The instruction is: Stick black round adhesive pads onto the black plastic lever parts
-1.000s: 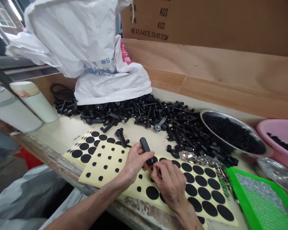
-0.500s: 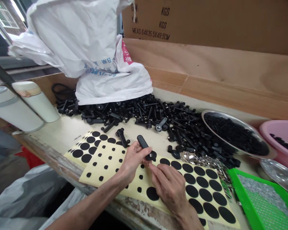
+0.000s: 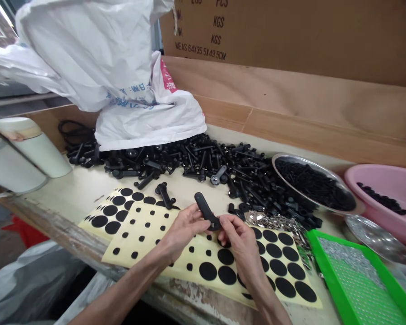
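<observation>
A long black plastic handle [image 3: 204, 206] with a rounded wider end is held up over yellow sticker sheets. My left hand [image 3: 184, 228] is closed on it, thumb across its lower part. At the wider end, the fingers of my right hand [image 3: 240, 237] pinch its edge; its curled fingers hide the underside. Beneath my hands lie a sheet of small black dots [image 3: 128, 243] and a sheet of large black round stickers [image 3: 286, 286]. Another black plastic part [image 3: 164, 195] rests on the table just beyond the sheets.
A heap of black parts [image 3: 203, 158] spreads behind, partly under a white sack [image 3: 149, 122]. To the right are a steel bowl [image 3: 355, 205], a pink basin [image 3: 392, 180], small metal pieces [image 3: 274, 223] and a green tray [image 3: 331, 275]. Pale bottles [image 3: 43, 151] stand left.
My right hand has risen from near the sheet to the wider end of the handle. The handle stays in my left hand. The whole view has shifted somewhat.
</observation>
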Available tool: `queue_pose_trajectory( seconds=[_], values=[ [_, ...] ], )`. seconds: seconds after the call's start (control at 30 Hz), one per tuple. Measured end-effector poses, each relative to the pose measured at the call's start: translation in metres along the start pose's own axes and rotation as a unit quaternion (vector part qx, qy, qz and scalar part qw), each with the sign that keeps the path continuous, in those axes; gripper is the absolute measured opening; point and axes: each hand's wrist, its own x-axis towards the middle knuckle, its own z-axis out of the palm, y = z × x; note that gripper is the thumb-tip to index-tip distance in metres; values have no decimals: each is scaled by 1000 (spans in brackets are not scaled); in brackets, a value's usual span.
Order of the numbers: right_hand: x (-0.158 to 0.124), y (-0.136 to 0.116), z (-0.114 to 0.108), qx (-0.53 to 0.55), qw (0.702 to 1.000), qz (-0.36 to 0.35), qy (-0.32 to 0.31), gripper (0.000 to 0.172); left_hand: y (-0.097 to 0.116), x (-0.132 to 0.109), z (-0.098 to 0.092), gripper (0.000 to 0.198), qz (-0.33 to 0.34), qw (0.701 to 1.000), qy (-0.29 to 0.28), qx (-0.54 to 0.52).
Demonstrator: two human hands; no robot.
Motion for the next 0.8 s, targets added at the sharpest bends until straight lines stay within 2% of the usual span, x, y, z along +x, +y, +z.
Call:
queue_pose_trajectory(
  seconds=[0.2,0.47,0.6,0.67,0.7,0.73,0.8],
  values=[
    [-2,-2,1,30,999,22,-29,33,0,-1,-2,38,5,1000,1,1],
    [-4,0,4,33,998,25,-57,37,-1,-5,-1,36,8,1000,17,-3],
    [-6,0,2,-20,997,-5,-80,38,12,-25,-6,33,-8,998,55,33],
    [-11,-4,-4,-115,990,-61,-64,33,29,-49,-24,32,-33,992,87,87],
    [-15,-6,-8,-177,978,-97,-53,29,40,-67,-39,32,-41,986,106,122],
    [-21,-7,-13,-249,957,-140,-54,26,52,-87,-57,33,-46,979,116,159],
    [-35,-7,-22,-382,898,-200,-93,22,75,-134,-103,35,-64,950,175,249]
  ],
)
